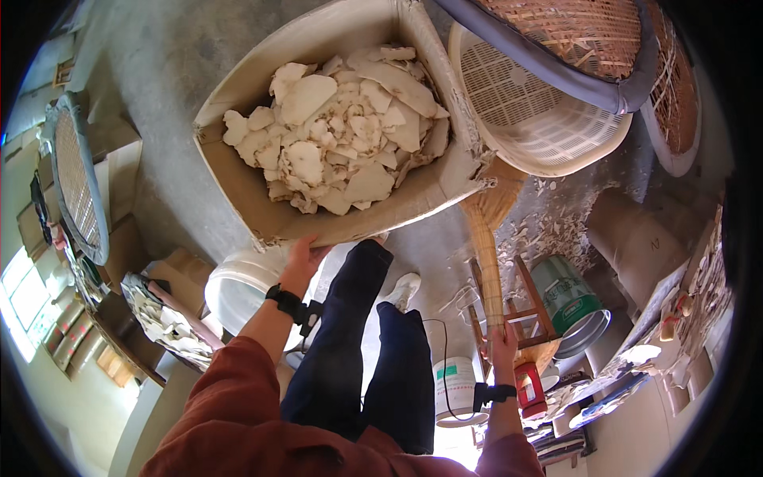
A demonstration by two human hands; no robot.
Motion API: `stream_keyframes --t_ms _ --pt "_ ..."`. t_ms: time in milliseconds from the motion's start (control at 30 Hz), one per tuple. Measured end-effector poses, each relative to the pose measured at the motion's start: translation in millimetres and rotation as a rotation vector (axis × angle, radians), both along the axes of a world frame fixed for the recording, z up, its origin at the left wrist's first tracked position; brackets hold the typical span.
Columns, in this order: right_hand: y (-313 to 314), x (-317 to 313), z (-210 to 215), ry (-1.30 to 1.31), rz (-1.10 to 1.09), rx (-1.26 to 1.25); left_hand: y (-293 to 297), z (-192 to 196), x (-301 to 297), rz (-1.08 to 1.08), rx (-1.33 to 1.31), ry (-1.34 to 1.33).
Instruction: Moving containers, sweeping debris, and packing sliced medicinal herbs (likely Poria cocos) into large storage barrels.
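Observation:
My left hand (304,259) is at the near edge of a large worn cardboard box (350,232), its thumb up against the rim and its fingers curled at the outside. Inside the box lies a heap of pale, flat, irregular flakes and broken pieces (334,135). My right hand (501,347) is closed around the handle of a straw-coloured broom (485,254). The broom's fan-shaped head points away from me and sits on the floor beside the box's right corner, partly hidden by it.
A white plastic basket (540,127) stands right of the box, under a woven tray (580,32). Small chips (548,230) litter the floor beyond a wooden stool (532,318) and a green bucket (568,298). A whitish tub (242,290) is by my left forearm, a white bucket (453,389) by my right.

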State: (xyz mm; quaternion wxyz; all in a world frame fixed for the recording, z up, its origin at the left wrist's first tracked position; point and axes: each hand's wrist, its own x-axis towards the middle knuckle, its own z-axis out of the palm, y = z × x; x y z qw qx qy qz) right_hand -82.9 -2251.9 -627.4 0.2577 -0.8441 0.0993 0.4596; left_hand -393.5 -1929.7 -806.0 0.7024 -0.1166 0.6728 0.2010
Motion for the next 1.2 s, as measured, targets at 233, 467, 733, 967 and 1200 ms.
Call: stream_keyframes --t_ms 233,467,733,967,1200 --pt "-48.2 109.7 -5.7 -0.167 0.244 -0.004 -24.1 -19.9 -23.3 -0.128 0.190 0.104" --pt "-10.8 164.7 -39.3 -0.008 0.199 0.120 20.1 -98.1 -101.1 -0.304 0.382 0.437" --pt "-73.6 199.8 -11.1 -0.118 0.094 -0.036 -27.3 -7.0 -40.0 -0.190 0.180 0.149" --pt "-49.8 228.1 26.5 -0.204 0.036 0.083 -108.0 191.1 81.5 -0.724 0.306 0.104" --pt "-43.3 306.4 -34.5 -0.057 -0.041 0.102 -134.7 266.0 243.0 -1.105 0.454 -0.033"
